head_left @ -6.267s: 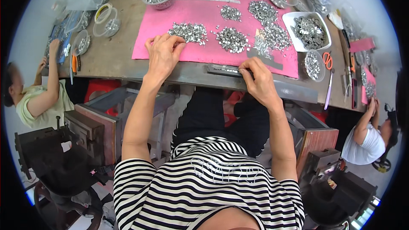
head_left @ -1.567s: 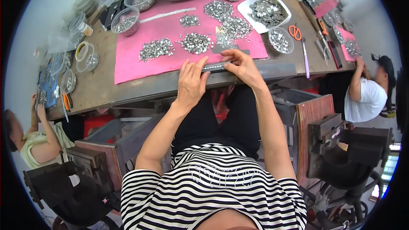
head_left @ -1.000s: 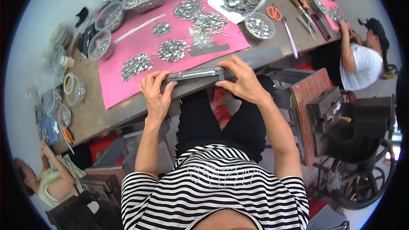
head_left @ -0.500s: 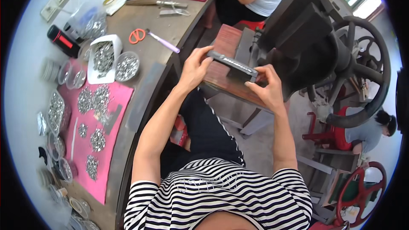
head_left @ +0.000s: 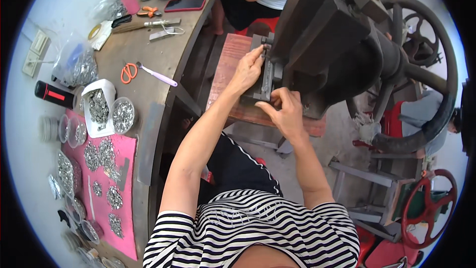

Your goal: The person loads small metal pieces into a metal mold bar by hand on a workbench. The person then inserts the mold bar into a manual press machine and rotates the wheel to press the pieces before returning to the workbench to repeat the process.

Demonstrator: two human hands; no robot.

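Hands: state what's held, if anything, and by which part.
Left hand is at the far end of the metal bar, right hand by its near end; whether either grips cannot be told.

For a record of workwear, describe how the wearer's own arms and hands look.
The left hand and right hand are without gloves; no watch or bracelet shows. The forearms are uncovered. Short, loose sleeves with dark and white stripes cover the upper arms.
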